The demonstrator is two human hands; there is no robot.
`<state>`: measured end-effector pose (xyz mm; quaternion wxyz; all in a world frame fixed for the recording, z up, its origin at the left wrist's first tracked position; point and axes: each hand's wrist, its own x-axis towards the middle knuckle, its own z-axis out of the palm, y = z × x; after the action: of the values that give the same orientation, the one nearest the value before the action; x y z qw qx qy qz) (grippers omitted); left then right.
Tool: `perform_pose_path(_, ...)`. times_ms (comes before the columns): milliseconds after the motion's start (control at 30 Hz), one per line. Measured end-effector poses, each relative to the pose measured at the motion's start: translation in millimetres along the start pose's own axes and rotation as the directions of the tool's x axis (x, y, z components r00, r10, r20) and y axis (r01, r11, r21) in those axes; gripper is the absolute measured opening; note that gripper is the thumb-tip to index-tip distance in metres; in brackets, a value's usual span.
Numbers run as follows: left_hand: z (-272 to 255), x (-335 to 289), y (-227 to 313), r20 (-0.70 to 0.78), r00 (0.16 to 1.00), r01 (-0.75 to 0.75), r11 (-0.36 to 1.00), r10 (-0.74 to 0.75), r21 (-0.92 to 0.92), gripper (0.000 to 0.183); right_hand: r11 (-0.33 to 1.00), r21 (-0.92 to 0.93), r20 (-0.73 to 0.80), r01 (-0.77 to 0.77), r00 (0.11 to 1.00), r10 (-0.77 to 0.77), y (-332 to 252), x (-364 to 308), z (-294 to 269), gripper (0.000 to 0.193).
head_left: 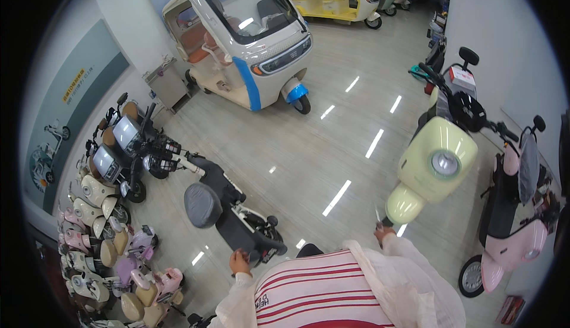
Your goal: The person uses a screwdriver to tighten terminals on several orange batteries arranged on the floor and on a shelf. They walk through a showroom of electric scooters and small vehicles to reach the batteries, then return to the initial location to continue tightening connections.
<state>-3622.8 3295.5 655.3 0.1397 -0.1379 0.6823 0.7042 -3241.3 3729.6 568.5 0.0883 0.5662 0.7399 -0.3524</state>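
My right hand (385,233) is closed around a slim, pale, pointed tool (378,214) whose exact kind is too small to make out. It is close to the front wheel end of a pale yellow scooter (440,156) with a round headlight. On the other side, my left hand (240,262) hangs with curled fingers beside the rear of a dark scooter (228,209). Whether anything is inside those fingers does not show. That scooter carries a round grey seat (203,204).
A white three-wheeler with blue trim (249,49) stands ahead, with a yellow one (332,1) behind it. Small scooters (98,197) crowd the left wall. A pink scooter (513,251) is at the right. Glossy tile floor (314,150) runs between them.
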Motion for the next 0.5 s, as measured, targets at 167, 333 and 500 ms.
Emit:
perform_pose_path(167,40.9,84.2,-43.3,-0.212,0.974,-0.031,0.975,0.08,0.221,0.018,0.962,0.263,0.062,0.073,0.994,-0.092,-197.3,114.0,-117.5,0.051)
perform_pose_path(333,176.1,240.8,-25.4,-0.278,0.952,-0.049,0.962,0.126,0.269,0.021,0.999,-0.035,0.072,-0.018,0.997,0.02,-174.2,264.5,-92.5,0.05)
perform_pose_path(500,457.5,362.2,86.9,0.172,0.973,-0.195,0.953,0.157,0.232,0.023,0.819,0.066,0.21,-0.571,0.81,0.548,-109.4,302.3,-124.6,0.046)
